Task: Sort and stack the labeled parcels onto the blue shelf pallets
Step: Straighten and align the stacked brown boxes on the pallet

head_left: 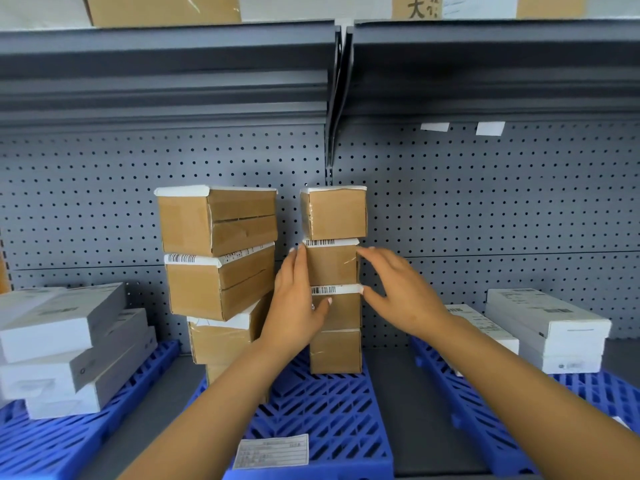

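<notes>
Head view, parcel stack (333, 268) between left hand (294, 313) and right hand (401, 296), both outstretched

Grey pegboard (485, 202), white tags (434, 126) — upper shelf (166, 46)

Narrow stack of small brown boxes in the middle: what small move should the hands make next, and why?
Probably a gentle squeeze inward to square it. The left hand lies flat against the left side of the narrow stack, the right hand is at its right edge, and the top box juts past the one beneath, so the sides are not flush.
</notes>
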### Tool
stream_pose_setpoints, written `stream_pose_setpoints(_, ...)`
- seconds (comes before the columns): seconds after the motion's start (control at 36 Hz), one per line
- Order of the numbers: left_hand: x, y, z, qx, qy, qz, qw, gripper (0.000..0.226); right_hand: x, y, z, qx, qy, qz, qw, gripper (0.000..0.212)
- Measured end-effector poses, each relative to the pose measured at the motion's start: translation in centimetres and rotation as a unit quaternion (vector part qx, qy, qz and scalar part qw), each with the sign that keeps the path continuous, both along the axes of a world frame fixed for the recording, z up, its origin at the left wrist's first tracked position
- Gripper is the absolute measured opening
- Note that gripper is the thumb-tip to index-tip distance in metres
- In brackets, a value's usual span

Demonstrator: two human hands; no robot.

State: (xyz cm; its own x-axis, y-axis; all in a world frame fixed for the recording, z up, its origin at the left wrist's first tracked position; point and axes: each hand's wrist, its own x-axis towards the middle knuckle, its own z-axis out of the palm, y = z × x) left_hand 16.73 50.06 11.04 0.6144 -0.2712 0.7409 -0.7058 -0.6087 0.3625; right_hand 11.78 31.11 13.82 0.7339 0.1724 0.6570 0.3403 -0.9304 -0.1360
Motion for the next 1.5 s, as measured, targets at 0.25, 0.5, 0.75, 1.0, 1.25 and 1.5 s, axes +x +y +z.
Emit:
stream_pose_setpoints(0.25,-0.3,-0.4,4.2,0.020,-0.058,0.016,0.998,0.096,-0.4,0.0,4.0,-0.057,-0.015,-0.031,0.998,0.066)
stream_pose_setpoints(0.5,0.8,-0.7,5.4,0.015,-0.016,-0.007,1.000,0.099,0.1,0.6,4.2,-0.097,0.014,-0.047,0.994,0.066)
stream_pose_setpoints(0.75,1.1,-1.2,5.0,0.023,0.007,-0.004,1.000,0.100,1.0,0.0,3.6,-0.109,0.025,-0.061,0.992,0.067)
stream_pose_setpoints(1.0,2.1,-0.7,4.3,0.035,0.024,0.015,0.999,0.099,2.2,-0.6,2.7,-0.132,0.024,-0.062,0.989,0.073)
stream_pose_setpoints(1.25,2.6,0.1,3.1,0.057,-0.011,0.006,0.998,0.098,2.4,-0.3,1.2,-0.108,-0.009,-0.069,0.992,0.078)
stream_pose_setpoints(1.5,2.3,0.6,-1.3,0.107,0.020,-0.019,0.994,0.113,1.1,-0.5,-3.2,-0.087,0.012,-0.042,0.995,0.088)
